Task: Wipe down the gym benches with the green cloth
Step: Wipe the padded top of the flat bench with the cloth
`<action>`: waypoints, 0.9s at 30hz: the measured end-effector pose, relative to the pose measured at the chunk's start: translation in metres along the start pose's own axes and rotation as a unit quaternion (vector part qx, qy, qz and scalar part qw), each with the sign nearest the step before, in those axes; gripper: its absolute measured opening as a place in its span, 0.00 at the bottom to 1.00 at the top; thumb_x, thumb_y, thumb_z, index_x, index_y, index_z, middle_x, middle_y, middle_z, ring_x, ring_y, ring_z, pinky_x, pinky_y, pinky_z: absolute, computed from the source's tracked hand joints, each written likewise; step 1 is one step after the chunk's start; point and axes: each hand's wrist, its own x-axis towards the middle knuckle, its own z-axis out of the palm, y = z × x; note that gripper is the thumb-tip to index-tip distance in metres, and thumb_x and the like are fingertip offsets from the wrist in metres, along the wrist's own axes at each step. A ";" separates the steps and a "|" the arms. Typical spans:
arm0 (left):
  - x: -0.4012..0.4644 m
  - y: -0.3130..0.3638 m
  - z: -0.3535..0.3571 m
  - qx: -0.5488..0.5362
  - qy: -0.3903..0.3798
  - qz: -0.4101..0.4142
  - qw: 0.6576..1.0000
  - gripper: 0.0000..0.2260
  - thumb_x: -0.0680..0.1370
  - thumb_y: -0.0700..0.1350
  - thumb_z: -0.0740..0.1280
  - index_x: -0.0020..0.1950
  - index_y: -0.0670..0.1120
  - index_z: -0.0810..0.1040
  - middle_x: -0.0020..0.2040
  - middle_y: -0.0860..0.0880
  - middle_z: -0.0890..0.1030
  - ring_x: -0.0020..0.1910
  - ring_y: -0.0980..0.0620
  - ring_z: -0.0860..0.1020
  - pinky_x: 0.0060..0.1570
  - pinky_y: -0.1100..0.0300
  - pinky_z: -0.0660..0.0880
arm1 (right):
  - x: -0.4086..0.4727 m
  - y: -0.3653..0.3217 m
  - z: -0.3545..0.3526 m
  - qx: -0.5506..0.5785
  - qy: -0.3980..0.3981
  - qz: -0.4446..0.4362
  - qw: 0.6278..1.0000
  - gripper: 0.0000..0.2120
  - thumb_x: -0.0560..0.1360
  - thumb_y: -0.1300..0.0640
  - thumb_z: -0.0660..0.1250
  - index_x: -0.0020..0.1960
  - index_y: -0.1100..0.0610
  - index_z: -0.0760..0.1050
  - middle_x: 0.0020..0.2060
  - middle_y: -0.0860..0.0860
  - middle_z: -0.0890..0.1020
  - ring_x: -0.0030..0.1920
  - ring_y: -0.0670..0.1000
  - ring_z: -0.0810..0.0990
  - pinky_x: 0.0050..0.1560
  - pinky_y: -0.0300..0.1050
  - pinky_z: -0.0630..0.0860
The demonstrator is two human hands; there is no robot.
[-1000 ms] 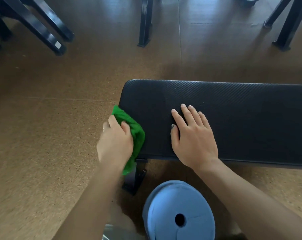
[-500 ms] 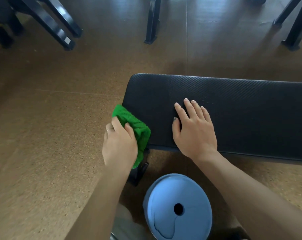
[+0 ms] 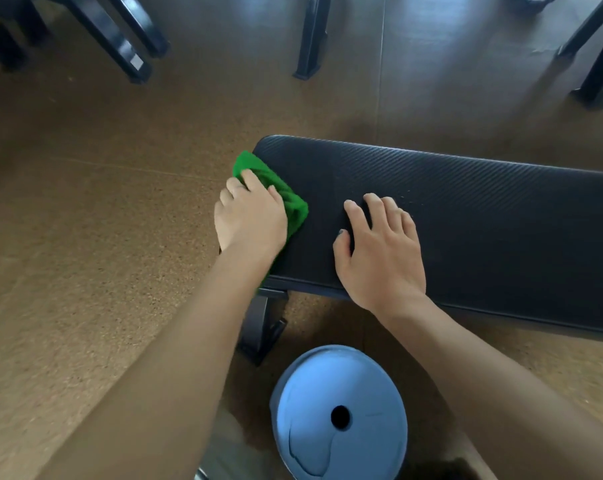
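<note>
A black padded gym bench (image 3: pixel 483 216) with a ribbed surface runs from the centre to the right edge. My left hand (image 3: pixel 249 216) presses a bunched green cloth (image 3: pixel 286 199) against the bench's left end, fingers curled over the cloth. Part of the cloth hangs under my wrist past the near edge. My right hand (image 3: pixel 379 251) rests on the bench top just right of the cloth, fingers slightly bent and spread, holding nothing.
A blue weight plate (image 3: pixel 341 414) with a centre hole lies on the brown cork floor near me, beside the bench's black leg (image 3: pixel 262 327). Black legs of other equipment stand at the far left (image 3: pixel 120 46), far middle (image 3: pixel 310 43) and far right (image 3: pixel 594 64).
My left hand has carried the green cloth up along the bench's left end, away from the near corner. My right hand has stayed planted on the bench.
</note>
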 end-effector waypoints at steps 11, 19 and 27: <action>-0.040 0.028 0.010 0.051 -0.024 0.133 0.989 0.26 0.88 0.51 0.47 0.85 0.44 0.51 0.85 0.41 0.52 0.84 0.44 0.49 0.82 0.50 0.45 | 0.033 0.056 -0.010 0.001 -0.006 -0.098 0.995 0.21 0.82 0.44 0.58 0.70 0.53 0.74 0.64 0.55 0.75 0.64 0.60 0.74 0.64 0.56 0.69; 0.044 0.083 0.018 0.036 -0.002 0.127 0.991 0.25 0.87 0.50 0.48 0.84 0.45 0.55 0.85 0.43 0.53 0.84 0.45 0.50 0.82 0.51 0.46 | 0.072 0.078 0.008 0.058 0.038 -0.053 0.996 0.19 0.82 0.46 0.55 0.70 0.50 0.72 0.66 0.52 0.73 0.68 0.57 0.70 0.71 0.55 0.65; -0.052 0.078 0.020 0.043 -0.009 0.123 0.991 0.26 0.86 0.49 0.46 0.84 0.46 0.57 0.85 0.46 0.55 0.84 0.48 0.52 0.82 0.52 0.47 | 0.106 0.093 0.008 0.057 0.055 -0.090 0.993 0.14 0.80 0.49 0.58 0.58 0.55 0.74 0.52 0.54 0.74 0.51 0.58 0.73 0.53 0.55 0.71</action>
